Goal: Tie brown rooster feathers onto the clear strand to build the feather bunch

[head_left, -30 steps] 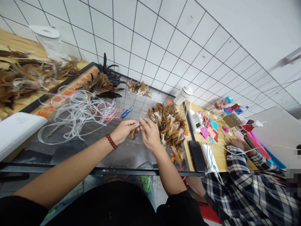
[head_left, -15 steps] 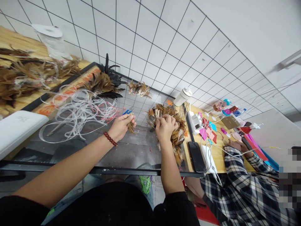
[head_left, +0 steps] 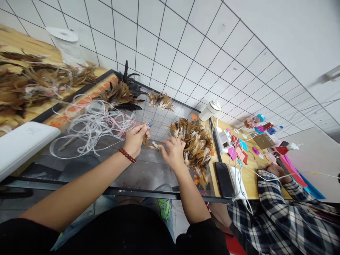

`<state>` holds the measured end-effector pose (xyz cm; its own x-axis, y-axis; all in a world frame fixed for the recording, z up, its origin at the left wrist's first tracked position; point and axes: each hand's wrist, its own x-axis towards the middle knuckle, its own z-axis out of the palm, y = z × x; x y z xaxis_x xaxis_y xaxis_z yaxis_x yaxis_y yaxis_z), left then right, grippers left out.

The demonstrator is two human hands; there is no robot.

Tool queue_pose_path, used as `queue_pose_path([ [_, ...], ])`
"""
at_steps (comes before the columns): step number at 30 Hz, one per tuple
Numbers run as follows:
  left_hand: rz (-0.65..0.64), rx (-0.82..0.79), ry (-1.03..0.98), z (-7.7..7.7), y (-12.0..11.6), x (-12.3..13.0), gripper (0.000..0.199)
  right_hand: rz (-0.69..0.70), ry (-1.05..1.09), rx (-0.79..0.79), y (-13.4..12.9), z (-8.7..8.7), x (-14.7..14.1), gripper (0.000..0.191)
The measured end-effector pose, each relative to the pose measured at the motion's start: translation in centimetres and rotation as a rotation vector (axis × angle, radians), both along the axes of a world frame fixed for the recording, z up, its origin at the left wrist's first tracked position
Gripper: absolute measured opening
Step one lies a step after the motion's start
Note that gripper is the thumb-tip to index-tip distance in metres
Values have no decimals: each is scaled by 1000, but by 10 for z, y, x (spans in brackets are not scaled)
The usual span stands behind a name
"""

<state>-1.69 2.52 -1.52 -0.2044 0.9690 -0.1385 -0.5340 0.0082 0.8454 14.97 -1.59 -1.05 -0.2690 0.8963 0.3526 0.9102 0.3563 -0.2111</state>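
The left hand (head_left: 134, 140) is closed in a pinch, the right hand (head_left: 174, 152) palm-down.

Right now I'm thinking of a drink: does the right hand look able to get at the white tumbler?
Probably yes: the white tumbler stands just beyond the brown feather pile, with nothing covering it, though the right hand would likely have to pass above the feathers.

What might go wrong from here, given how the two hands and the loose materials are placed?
The left hand, pinching a small feather tuft, could catch the tangled clear cord spread beside it. The blue snips show just past its fingers, so a careless reach might nick them. The right hand is at the edge of the loose feather pile and may scatter some.
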Motion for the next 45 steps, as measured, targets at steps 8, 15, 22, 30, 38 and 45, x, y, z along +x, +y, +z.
queue_pose_path([
  [8, 3, 1, 13, -1, 0, 0, 22, -17, 197, -140, 3, -12, -6, 16],
  [15, -189, -54, -47, -1, -11, 11, 33, 2, 1312, -399, 11, -13, -16, 28],
  [22, -281, -91, -150, 0, -18, 15, 28, -74, 1463, -307, 11, -11, -24, 27],
  [30, -309, -136, -243, 1, -19, 17, 36, -34, 1449, -320, 8, -13, -29, 26],
  [38, -324, -150, -239, 0, -20, 19, 39, -8, 1386, -327, 12, -22, -30, 29],
  [45, -248, -169, -288, -6, -16, 18, 42, 33, 1350, -330, 9, -22, -33, 28],
])
